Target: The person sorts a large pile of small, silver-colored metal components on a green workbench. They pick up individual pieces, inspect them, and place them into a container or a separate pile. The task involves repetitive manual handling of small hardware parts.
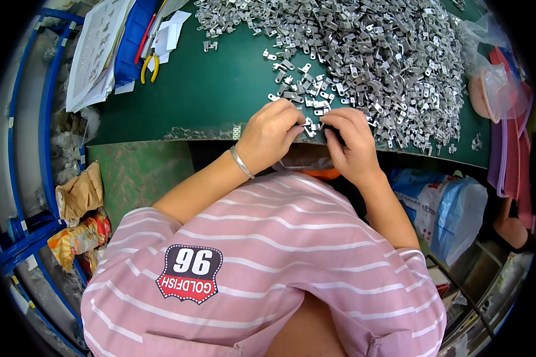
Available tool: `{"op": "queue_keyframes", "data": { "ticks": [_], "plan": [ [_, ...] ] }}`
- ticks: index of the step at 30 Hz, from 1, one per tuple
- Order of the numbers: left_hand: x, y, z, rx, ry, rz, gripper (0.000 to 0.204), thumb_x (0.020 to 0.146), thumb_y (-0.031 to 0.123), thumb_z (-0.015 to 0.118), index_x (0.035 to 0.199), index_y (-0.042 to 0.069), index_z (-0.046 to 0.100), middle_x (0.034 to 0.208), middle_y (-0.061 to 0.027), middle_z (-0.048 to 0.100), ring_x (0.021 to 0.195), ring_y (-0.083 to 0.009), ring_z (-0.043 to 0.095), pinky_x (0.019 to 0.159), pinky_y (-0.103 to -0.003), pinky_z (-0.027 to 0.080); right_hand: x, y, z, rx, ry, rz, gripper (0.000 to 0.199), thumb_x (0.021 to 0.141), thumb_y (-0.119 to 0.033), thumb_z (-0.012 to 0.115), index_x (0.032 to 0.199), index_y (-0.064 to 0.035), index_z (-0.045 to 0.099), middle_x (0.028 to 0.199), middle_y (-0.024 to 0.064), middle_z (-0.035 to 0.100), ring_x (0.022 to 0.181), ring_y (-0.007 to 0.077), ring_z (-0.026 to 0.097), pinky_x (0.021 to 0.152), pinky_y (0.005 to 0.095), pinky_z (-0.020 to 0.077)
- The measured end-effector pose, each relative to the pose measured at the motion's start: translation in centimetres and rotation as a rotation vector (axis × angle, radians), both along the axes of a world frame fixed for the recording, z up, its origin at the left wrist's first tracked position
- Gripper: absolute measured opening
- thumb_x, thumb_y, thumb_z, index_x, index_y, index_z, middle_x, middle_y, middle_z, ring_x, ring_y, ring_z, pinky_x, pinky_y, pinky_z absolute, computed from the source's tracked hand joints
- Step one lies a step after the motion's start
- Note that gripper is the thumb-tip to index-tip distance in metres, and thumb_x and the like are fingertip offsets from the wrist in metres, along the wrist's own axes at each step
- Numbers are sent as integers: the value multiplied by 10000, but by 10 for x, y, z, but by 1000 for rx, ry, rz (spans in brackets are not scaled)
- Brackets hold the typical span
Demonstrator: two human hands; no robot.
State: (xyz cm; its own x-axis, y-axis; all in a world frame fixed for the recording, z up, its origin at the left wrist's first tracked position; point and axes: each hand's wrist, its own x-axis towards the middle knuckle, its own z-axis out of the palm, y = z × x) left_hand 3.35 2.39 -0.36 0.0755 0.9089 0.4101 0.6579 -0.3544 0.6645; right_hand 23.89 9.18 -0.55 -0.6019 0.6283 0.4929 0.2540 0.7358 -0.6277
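Observation:
A large heap of small silver metal brackets [393, 65] covers the far right of the green table, with looser ones spread toward my hands. At the near table edge my left hand [272, 132], with a bracelet on its wrist, is closed in a pinch. A small metal bracket [309, 127] shows at its thumb and index fingertips. Just right of it, my right hand [354, 141] has thumb and index finger curled toward the same spot. What lies between those fingertips is too small to make out. The two hands are close together but apart.
Yellow-handled pliers [150, 68], a red pen [144, 40] and a blue tray [131, 50] with papers lie at the far left. A blue rack [46, 119] stands left. Right are a pink container [485, 92] with clear plastic and a blue-white sack [452, 208] below the table.

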Motion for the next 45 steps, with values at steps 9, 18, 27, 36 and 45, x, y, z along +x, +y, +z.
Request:
{"op": "queue_keyframes", "data": {
  "ticks": [9, 18, 27, 36, 45],
  "plan": [
    [4, -5, 9, -266, -352, 148, 70, 881, -21, 705, 947, -12, 681, 906, -87, 701, 797, -174, 674, 712, -297, 545, -7, -10, -8, 33, -59, -151, 238, 761, -31, 771, 971, -39, 659, 1035, 125, 647, 938, 334, 604, 804, 417, 494],
    [-3, -19, 10, -202, -143, -213, 131, 838, -15, 740, 959, 31, 721, 924, -101, 684, 766, -232, 666, 675, -328, 538, 11, -12, 0, -127, 57, 20, 175, 736, 68, 681, 879, -23, 636, 869, 129, 661, 790, 334, 619, 737, 401, 506],
    [0, 4, 2, 0, 124, 81, 287, 807, -17, 755, 1081, 33, 683, 1053, -130, 603, 793, -307, 643, 700, -373, 542, -19, -11, -4, -82, 96, -72, 166, 806, 45, 721, 947, -26, 672, 909, 121, 678, 839, 332, 644, 748, 397, 525],
    [-7, -5, 8, -131, 1, -21, 229, 788, 3, 763, 991, 34, 663, 945, -110, 627, 790, -292, 645, 683, -359, 539, -7, -9, 3, 31, 74, -8, 222, 763, 12, 760, 973, -36, 705, 989, 106, 682, 908, 318, 637, 780, 412, 514],
    [3, -15, 3, -96, 18, -257, 297, 777, 28, 776, 1059, 34, 682, 981, -119, 632, 816, -307, 654, 725, -371, 545, 11, -22, -13, 45, -35, 190, 206, 777, -59, 777, 960, -48, 683, 960, 78, 660, 838, 300, 622, 709, 396, 491]
  ]
}}
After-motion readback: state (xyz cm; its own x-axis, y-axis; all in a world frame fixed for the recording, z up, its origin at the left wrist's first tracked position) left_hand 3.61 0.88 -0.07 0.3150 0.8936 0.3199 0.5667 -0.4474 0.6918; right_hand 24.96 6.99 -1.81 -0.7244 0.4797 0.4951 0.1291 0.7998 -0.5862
